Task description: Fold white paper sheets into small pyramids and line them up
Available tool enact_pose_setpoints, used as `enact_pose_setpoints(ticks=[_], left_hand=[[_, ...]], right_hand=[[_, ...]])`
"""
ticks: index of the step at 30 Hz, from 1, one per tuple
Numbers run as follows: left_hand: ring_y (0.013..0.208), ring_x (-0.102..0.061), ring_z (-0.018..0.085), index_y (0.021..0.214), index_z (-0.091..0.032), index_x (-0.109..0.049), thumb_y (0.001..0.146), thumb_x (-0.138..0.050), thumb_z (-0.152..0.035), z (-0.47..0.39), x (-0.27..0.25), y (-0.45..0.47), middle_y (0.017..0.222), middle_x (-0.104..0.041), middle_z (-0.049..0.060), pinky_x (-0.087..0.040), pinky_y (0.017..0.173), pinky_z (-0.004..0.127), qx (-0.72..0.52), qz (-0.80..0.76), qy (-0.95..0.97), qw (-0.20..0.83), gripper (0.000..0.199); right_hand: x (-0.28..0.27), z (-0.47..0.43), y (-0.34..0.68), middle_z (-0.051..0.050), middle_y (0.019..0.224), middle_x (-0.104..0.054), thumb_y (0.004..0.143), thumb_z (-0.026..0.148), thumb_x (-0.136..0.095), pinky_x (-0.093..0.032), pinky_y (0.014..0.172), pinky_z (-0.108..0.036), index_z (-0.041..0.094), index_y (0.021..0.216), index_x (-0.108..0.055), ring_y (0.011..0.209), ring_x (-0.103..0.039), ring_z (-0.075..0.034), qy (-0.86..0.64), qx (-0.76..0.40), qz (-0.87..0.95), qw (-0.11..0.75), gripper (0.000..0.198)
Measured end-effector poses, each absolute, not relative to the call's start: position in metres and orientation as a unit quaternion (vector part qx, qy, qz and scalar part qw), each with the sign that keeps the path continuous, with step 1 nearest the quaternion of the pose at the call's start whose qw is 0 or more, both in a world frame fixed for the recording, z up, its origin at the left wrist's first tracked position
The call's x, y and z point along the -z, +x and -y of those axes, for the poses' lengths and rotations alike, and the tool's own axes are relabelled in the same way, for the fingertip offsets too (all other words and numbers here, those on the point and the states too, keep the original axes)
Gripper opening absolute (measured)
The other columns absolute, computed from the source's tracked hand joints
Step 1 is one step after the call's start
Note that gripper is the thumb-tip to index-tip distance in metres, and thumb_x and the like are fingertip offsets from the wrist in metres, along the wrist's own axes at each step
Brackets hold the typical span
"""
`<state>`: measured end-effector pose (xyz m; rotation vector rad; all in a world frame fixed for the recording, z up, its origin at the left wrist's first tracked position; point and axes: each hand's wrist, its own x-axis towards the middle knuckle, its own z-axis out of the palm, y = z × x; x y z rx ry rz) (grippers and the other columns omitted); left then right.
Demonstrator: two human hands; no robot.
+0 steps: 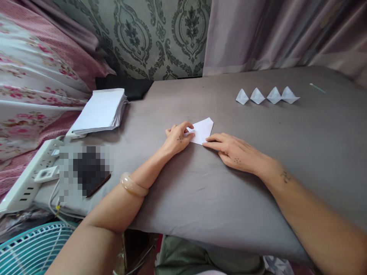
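A small white folded paper [203,129] lies on the grey cloth surface in front of me, one of its corners pointing away to the right. My left hand [177,137] is closed on its left end, with thumb and index finger on the sheet. My right hand [235,151] reaches in from the right with its fingers stretched out, the tips touching the near right edge of the paper. Part of the left end is hidden under my left fingers. Farther back on the right stand several folded white paper shapes [257,96] in a row.
A stack of white paper [99,110] lies at the left, with a black flat item [134,88] behind it. Nearer are a power strip [31,175], cables and a blurred-out dark object [90,170]. A thin stick [317,88] lies far right. A teal fan [31,248] stands below left.
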<state>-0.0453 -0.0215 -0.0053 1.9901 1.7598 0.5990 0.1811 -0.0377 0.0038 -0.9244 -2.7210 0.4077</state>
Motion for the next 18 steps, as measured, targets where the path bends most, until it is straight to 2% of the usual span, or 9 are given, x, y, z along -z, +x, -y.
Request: enact_pose_setpoints(ticks=[6, 13, 15, 18], left_hand=[[0.099, -0.054, 0.024, 0.109, -0.025, -0.06, 0.085, -0.053, -0.027, 0.023, 0.006, -0.044, 0.093, -0.067, 0.004, -0.031, 0.096, 0.045, -0.211, -0.632, 0.721, 0.19, 0.025], [0.104, -0.045, 0.026, 0.107, -0.03, -0.068, 0.089, -0.049, -0.024, 0.024, 0.014, -0.043, 0.108, -0.058, 0.008, -0.028, 0.093, 0.044, -0.2, -0.585, 0.782, 0.079, 0.027], [0.103, -0.045, 0.026, 0.108, -0.031, -0.069, 0.091, -0.046, -0.023, 0.024, 0.015, -0.043, 0.109, -0.057, 0.008, -0.028, 0.093, 0.044, -0.186, -0.571, 0.796, 0.071, 0.029], [0.101, -0.045, 0.025, 0.113, -0.031, -0.067, 0.093, -0.044, -0.024, 0.026, 0.015, -0.042, 0.107, -0.056, 0.008, -0.028, 0.092, 0.043, -0.179, -0.571, 0.797, 0.08, 0.032]], right_hand=[[-0.003, 0.038, 0.18, -0.007, 0.126, -0.06, 0.086, 0.003, -0.035, -0.046, 0.094, -0.04, 0.024, 0.125, -0.063, 0.111, -0.055, -0.023, -0.317, -0.122, 0.933, 0.116, 0.052], [-0.001, 0.035, 0.173, -0.006, 0.114, -0.065, 0.082, 0.007, -0.045, -0.046, 0.095, -0.044, 0.026, 0.114, -0.07, 0.103, -0.058, -0.024, -0.331, -0.128, 0.922, 0.154, 0.045], [0.0, 0.035, 0.169, -0.007, 0.112, -0.066, 0.081, 0.012, -0.049, -0.044, 0.099, -0.047, 0.024, 0.107, -0.073, 0.108, -0.057, -0.026, -0.334, -0.115, 0.917, 0.183, 0.037], [0.003, 0.032, 0.164, -0.009, 0.126, -0.062, 0.083, 0.015, -0.05, -0.038, 0.108, -0.048, 0.021, 0.099, -0.073, 0.126, -0.05, -0.028, -0.313, -0.106, 0.918, 0.218, 0.028]])
